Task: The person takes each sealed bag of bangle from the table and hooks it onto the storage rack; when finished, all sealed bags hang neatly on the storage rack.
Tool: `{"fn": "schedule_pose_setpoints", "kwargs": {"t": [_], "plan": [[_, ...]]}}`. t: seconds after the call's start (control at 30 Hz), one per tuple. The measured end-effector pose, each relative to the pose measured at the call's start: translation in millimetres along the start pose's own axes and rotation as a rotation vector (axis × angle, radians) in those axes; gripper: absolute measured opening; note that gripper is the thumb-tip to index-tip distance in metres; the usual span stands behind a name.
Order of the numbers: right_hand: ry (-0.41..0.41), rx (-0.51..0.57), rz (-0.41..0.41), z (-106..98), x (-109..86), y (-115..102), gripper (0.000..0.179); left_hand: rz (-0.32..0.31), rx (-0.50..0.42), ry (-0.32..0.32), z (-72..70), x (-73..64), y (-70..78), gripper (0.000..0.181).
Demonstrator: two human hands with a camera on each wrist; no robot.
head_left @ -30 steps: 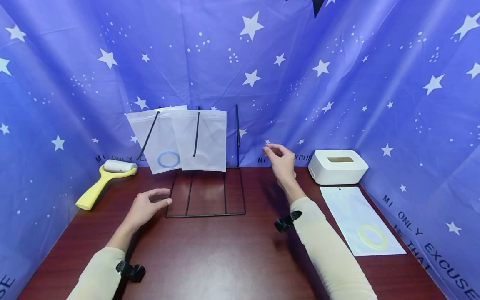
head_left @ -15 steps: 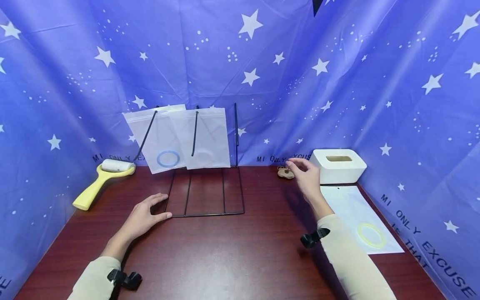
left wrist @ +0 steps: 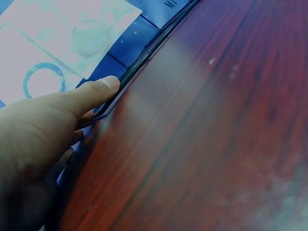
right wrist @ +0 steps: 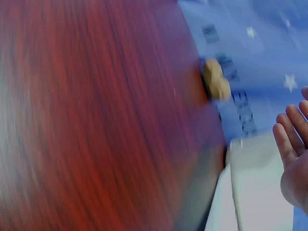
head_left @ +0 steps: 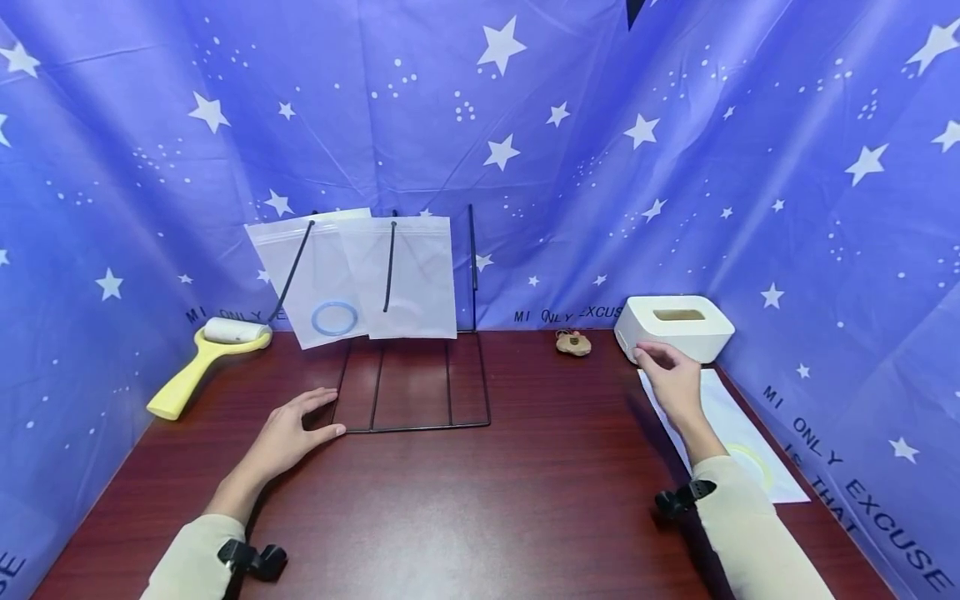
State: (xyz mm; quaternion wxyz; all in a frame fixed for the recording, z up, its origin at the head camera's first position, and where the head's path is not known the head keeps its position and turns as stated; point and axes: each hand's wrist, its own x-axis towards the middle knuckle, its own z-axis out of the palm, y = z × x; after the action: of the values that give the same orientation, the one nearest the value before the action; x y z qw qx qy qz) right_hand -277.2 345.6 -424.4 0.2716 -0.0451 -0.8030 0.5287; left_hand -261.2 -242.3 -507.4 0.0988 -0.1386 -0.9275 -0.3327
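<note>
My left hand (head_left: 288,433) rests at the front left corner of a black wire display rack (head_left: 486,387), fingers extended. In the left wrist view its thumb (left wrist: 98,94) lies along the wire. Two white zip bags hang overlapping on the rack's prongs: the left bag (head_left: 307,258) shows a blue ring (head_left: 334,334), the right bag (head_left: 420,275) hangs in front. My right hand (head_left: 675,387), empty with loosely bent fingers, hovers over the upper end of another white bag (head_left: 727,412) on the table. A yellow ring (head_left: 762,465) in that bag is partly hidden by my forearm.
Behind my right hand stands a white tissue box (head_left: 637,325). A small brown trinket with a cord (head_left: 573,344) lies at the table's back edge. A yellow-handled lint roller (head_left: 187,375) lies back left. Starry blue cloth (head_left: 540,167) surrounds the table (head_left: 450,517).
My right hand has moved right and down from beside the rack to the bag on the table, uncovering the brown trinket. My left hand stays at the rack's corner, its fingers slightly lower.
</note>
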Motion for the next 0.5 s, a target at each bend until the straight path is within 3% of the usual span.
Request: {"fn": "schedule_pose_setpoints", "kwargs": {"t": [0.13,0.3,0.5], "plan": [[0.077,-0.071,0.023,-18.6,15.8,37.4,0.031,-0.010,-0.004,-0.002,-1.9,-0.8,-0.5,0.066],[0.135,-0.176,0.062,-48.3,27.5,55.0,0.034,-0.013,-0.006,-0.003,-2.7,-0.4,-0.7,0.065],[0.118,-0.313,0.175,-84.7,31.2,77.8,0.041,-0.020,-0.018,-0.003,1.1,1.3,-0.7,0.064]]}}
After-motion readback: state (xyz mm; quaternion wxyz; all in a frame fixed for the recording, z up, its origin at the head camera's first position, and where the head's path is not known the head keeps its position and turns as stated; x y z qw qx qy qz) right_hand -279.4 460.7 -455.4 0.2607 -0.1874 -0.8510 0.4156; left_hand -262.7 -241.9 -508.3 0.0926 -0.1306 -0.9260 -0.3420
